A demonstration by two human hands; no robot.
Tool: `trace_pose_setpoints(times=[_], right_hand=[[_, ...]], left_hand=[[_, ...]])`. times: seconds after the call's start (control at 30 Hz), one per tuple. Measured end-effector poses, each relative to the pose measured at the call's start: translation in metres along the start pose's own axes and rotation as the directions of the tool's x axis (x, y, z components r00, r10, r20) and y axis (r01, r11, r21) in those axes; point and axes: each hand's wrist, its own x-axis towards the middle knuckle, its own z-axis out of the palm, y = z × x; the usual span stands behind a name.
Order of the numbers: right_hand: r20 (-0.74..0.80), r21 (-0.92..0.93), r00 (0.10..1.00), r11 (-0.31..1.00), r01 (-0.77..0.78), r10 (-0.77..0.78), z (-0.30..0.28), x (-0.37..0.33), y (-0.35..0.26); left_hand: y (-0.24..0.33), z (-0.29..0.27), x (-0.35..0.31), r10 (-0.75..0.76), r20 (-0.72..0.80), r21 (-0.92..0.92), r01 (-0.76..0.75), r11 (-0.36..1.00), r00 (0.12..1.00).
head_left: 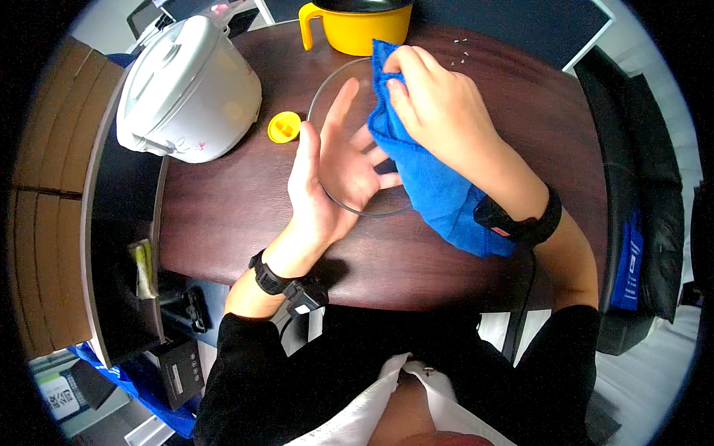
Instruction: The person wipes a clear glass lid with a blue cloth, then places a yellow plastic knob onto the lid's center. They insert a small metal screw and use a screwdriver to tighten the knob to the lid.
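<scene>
A person's two hands work over a dark brown desk [223, 215], seen from above. At the centre of the frame the left hand [327, 171] is open, fingers spread, steadying a round clear glass lid [321, 89] that is tilted up from the desk; only its thin rim shows plainly. The right hand [439, 111], just right of centre, is closed around a bunched blue cloth [439, 201], pressing it against the lid's upper right part while the rest of the cloth hangs down toward the wrist.

Wiping looks to be under way: the cloth covers only part of the glass, and whether the glass is clean or still marked cannot be told.

At top centre stands a yellow pot [357, 30] with a handle, uncovered. A small yellow knob-like cap [284, 128] lies on the desk just left of the lid. A white rice cooker [186, 89] sits at upper left. Both wrists wear black bands.
</scene>
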Motion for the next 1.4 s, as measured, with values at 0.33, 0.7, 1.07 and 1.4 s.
trace_pose_setpoints(times=[0.33, 0.7, 1.07, 1.4], right_hand=[[0.221, 0.255, 0.938, 0.944, 0.209, -0.267, 0.004, -0.023, -0.068], [0.57, -0.019, 0.81, 0.983, 0.18, -0.138, -0.061, -0.071, -0.028], [0.068, -0.141, 0.994, 0.985, 0.097, -0.088, -0.014, -0.021, 0.007], [0.138, 0.164, 0.933, 0.937, 0.309, -0.332, 0.007, -0.05, -0.058]], left_hand=[[-0.001, -0.003, -0.002, -0.058, -0.052, -0.049, 0.055, 0.997, 0.997], [0.006, -0.005, 0.001, -0.063, 0.051, -0.043, 0.065, 0.997, 0.997], [-0.012, -0.001, 0.002, -0.192, 0.058, -0.159, 0.199, 0.967, 0.98], [-0.012, -0.009, -0.001, -0.105, 0.019, -0.176, 0.107, 0.979, 0.994]])
